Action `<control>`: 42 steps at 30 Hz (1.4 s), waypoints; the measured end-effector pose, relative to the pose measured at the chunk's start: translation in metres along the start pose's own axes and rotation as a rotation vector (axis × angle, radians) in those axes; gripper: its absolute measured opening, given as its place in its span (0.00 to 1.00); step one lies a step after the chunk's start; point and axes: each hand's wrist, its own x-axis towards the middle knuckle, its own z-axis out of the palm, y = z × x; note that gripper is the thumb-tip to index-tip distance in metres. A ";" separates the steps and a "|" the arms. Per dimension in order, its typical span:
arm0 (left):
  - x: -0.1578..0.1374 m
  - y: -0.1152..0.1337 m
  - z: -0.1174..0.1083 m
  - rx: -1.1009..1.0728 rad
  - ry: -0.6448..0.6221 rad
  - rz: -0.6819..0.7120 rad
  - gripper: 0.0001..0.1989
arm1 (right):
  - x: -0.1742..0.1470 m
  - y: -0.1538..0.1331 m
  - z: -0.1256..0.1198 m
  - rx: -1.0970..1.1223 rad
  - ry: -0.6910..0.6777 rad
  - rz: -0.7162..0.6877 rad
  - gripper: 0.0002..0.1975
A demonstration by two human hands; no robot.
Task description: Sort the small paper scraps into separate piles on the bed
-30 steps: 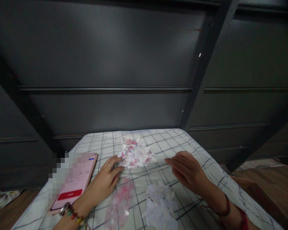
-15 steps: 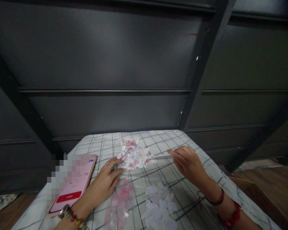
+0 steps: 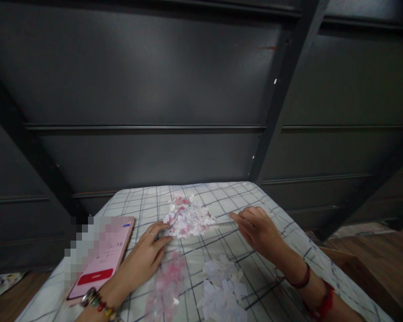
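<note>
A mixed pile of white and pink paper scraps (image 3: 190, 219) lies toward the far side of the checked cloth. My left hand (image 3: 147, 252) rests at the pile's left edge, thumb and forefinger apart, holding nothing that I can see. To the right of the pile, my right hand (image 3: 257, 230) pinches a thin pale stick-like tool (image 3: 223, 222). Its tip reaches the pile's right edge; the rest is hidden in my fingers. Nearer to me are a heap of pink see-through scraps (image 3: 171, 273) and a heap of white paper scraps (image 3: 223, 290).
A phone (image 3: 102, 259) with a lit pink screen lies on the table's left side. The checked tablecloth (image 3: 221, 194) ends against a dark metal panel wall (image 3: 154, 156). On the floor at the right stands a cardboard box (image 3: 359, 273).
My right hand has shifted slightly left toward the pile with the thin tool. My left hand stays at the pile's edge.
</note>
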 end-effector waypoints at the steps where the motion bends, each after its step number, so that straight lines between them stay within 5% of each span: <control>1: 0.000 0.000 0.001 -0.002 0.002 0.000 0.15 | 0.000 0.000 0.000 0.001 -0.001 -0.006 0.12; 42: 0.001 0.002 -0.002 -0.015 0.014 0.004 0.15 | -0.005 0.007 -0.002 0.017 -0.039 0.065 0.12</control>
